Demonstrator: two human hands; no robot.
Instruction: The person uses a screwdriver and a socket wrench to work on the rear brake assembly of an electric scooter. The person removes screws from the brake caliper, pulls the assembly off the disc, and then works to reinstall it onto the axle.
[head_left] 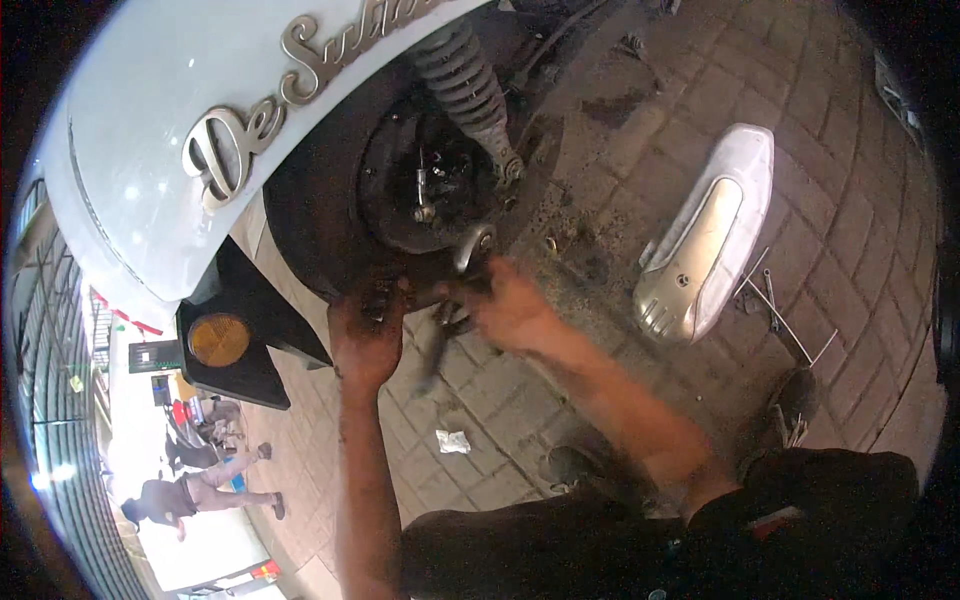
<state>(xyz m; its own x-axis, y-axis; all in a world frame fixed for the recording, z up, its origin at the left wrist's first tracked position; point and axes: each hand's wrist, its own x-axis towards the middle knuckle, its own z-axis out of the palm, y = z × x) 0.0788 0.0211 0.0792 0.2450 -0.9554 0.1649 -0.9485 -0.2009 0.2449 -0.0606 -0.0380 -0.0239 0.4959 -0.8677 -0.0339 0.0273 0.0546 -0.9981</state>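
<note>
My left hand (365,335) is at the lower edge of the scooter's black wheel (310,225), its fingers curled around something dark that I cannot make out. Close on its right, my right hand (512,308) is closed near a silver metal end with a hole (474,247); what its fingers grip is hidden. A dark, blurred elongated piece (432,352) hangs below and between the two hands. Above them the greasy hub (425,185) shows a small bright metal rod. A coil-spring shock absorber (465,85) slants down to the hub's right.
White scooter bodywork (130,180) fills the upper left, above an amber reflector (219,341) on a black bracket. On the brick paving lie a silver cover (705,240), a long-armed wrench (785,315) and a white scrap (453,441). Another person (190,495) is far left.
</note>
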